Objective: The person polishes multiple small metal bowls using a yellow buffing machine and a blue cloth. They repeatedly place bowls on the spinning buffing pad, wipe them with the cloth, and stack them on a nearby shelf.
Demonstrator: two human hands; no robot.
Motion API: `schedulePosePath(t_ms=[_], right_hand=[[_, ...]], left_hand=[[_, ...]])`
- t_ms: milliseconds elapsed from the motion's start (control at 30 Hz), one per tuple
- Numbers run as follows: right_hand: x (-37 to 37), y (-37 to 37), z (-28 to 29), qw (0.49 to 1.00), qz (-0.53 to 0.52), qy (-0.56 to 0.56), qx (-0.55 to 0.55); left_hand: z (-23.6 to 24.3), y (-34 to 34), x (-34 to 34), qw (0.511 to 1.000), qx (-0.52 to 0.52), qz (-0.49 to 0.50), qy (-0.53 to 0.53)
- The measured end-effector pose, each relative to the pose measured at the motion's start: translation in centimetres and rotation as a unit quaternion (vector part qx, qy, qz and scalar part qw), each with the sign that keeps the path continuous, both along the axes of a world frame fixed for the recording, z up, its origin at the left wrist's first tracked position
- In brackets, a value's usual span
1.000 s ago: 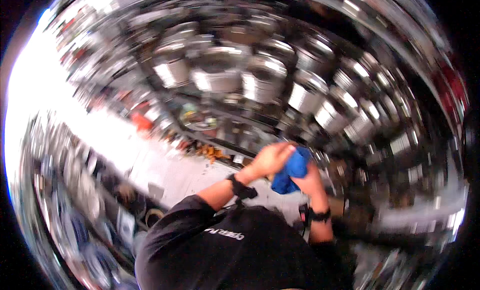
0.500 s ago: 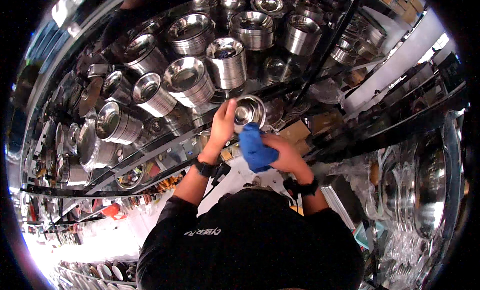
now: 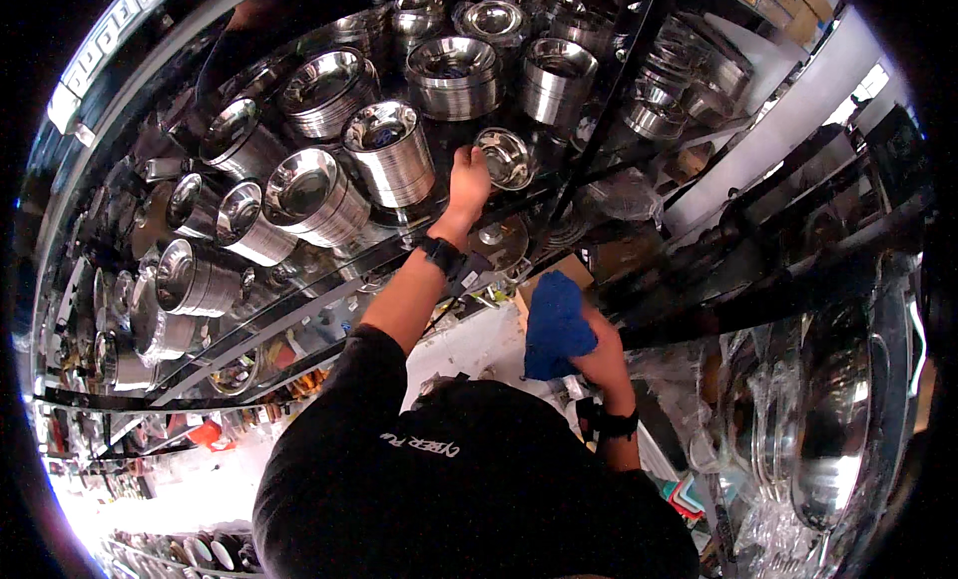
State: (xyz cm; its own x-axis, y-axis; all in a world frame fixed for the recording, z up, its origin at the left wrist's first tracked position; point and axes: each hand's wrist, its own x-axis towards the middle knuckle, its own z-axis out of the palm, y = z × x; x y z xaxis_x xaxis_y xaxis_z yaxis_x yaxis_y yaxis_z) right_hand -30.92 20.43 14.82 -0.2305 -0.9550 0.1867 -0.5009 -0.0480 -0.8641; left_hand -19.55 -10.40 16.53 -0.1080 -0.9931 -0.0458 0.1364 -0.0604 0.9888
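Note:
With my left hand (image 3: 469, 183) I grip the rim of a shiny steel bowl (image 3: 505, 160), thumb and fingers closed on its left side. The bowl is at the shelf's front, right of a tall stack of steel bowls (image 3: 391, 160); whether it rests on the shelf I cannot tell. My right hand (image 3: 603, 352), lower and to the right, is closed around a bunched blue cloth (image 3: 557, 325), away from the bowl. The cloth hides part of the right fingers.
More stacks of steel dishes (image 3: 317, 195) crowd the glass shelf, left and behind. A dark upright post (image 3: 599, 110) rises right of the bowl. Below the shelf edge is a cardboard box (image 3: 565, 271). Large plastic-wrapped steel pans (image 3: 836, 429) stand at the right.
The steel bowl in my left hand has moved forward, from before the shelf edge to over the shelf. My right hand with the blue cloth has drawn back and right, off the bowl.

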Motion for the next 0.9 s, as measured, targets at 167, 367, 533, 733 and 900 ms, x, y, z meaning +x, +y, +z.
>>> schedulePosePath(t_ms=[167,367,533,733,900], right_hand=[[-1.3,0.2,-1.0,0.999,0.007,0.04,0.023],[-1.7,-0.4,-1.6,0.998,0.013,0.015,0.06],[-1.3,-2.4,-0.6,0.996,0.052,-0.021,0.073],[-2.7,-4.2,-3.5,0.996,0.07,0.011,0.057],[-1.9,-5.4,-2.5,0.989,0.073,-0.022,0.127]], left_hand=[[-5.8,-5.3,-1.1,0.97,-0.166,0.059,-0.166],[-5.9,-6.1,-0.6,0.931,-0.214,0.072,-0.287],[-5.1,-5.2,1.6,0.977,-0.099,0.047,-0.181],[3.6,2.5,8.6,0.945,-0.199,-0.062,-0.253],[10.2,4.1,14.2,0.849,-0.309,0.115,-0.412]])
